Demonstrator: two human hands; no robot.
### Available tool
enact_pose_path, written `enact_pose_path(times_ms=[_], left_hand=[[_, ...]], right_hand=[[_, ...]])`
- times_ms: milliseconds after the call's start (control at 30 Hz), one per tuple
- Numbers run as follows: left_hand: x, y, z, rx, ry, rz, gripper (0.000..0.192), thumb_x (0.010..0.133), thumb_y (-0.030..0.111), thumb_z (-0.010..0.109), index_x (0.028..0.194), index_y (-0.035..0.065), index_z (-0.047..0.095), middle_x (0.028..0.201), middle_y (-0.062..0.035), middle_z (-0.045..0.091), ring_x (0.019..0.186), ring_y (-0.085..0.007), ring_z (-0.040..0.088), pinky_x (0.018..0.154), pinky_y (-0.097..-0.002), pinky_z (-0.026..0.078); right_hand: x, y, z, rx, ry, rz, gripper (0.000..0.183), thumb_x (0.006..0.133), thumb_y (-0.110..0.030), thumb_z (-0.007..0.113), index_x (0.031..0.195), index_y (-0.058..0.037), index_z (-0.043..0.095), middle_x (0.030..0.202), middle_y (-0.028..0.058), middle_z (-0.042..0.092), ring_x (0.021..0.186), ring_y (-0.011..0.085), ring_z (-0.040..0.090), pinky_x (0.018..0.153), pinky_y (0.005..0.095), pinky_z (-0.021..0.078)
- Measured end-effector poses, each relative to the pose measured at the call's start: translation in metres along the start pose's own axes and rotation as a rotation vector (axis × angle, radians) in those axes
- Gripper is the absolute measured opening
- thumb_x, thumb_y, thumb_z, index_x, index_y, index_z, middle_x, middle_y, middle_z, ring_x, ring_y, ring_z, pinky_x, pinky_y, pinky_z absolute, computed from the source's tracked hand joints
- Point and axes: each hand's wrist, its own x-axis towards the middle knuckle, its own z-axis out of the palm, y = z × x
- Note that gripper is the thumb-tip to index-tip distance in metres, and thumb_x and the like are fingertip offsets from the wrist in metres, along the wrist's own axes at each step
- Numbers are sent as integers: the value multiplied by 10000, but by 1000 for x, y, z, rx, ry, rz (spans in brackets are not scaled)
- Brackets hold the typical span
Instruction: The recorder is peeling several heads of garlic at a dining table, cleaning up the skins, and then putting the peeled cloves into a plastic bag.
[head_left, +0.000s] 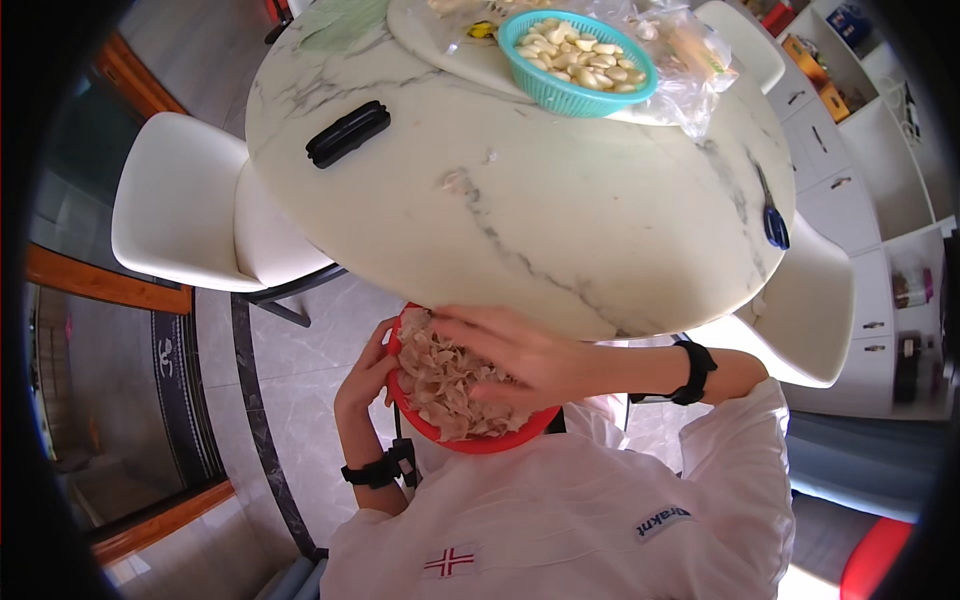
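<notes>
A red plastic basin (487, 445) full of papery garlic skins (450, 382) sits at my lap, just below the table's near edge. My left hand (367, 373) grips the basin's left rim, its fingers around the outside. Over the skins lies my right hand (517, 356), reaching in from the right with fingers spread and slightly blurred. It covers the upper right of the heap, and I see nothing held in it. On the far side of the table, peeled garlic cloves (581, 60) fill a turquoise plastic basket (581, 103).
The marble-patterned table (390, 217) carries a black oblong case (349, 133) at left and blue-handled scissors (774, 221) near the right edge. Crumpled clear plastic bags (694, 75) lie beside the basket. White chairs stand at left (180, 202) and right (806, 307).
</notes>
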Motion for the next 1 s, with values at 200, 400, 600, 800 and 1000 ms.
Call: enact_pose_path(times_ms=[200,400,600,800,1000], left_hand=[[-3,-1,-2,-6,21,6,545,755,16,420,1275,56,261,866,-118,577,409,-108,518,260,-195,359],[7,-2,-1,6,3,18,561,737,3,413,1272,61,253,750,-117,564,345,-120,460,266,-212,344],[6,0,0,16,-9,15,564,733,11,419,1272,58,258,756,-113,567,342,-115,455,266,-209,342],[5,-6,-1,0,20,48,567,732,18,428,1270,49,255,782,-114,573,346,-115,460,268,-206,341],[6,2,4,-4,-1,37,553,737,10,417,1265,40,254,795,-120,570,345,-116,461,266,-203,342]], right_hand=[[-81,73,-91,-486,305,525,584,886,-307,338,1319,43,164,1375,214,171,1286,327,146,1046,375,131],[-141,122,-106,-840,227,861,596,897,-367,271,1320,40,166,1379,213,160,1292,328,126,1048,404,85],[-73,76,-54,-760,24,560,664,874,-409,294,1306,77,160,1369,246,154,1290,338,126,1048,412,90],[-29,23,-4,-598,-197,257,739,838,-476,341,1267,113,223,1335,276,214,1269,348,190,1048,417,99],[-14,10,32,-333,50,-187,418,792,-236,536,1070,73,496,1176,235,438,1103,308,450,904,343,383]])
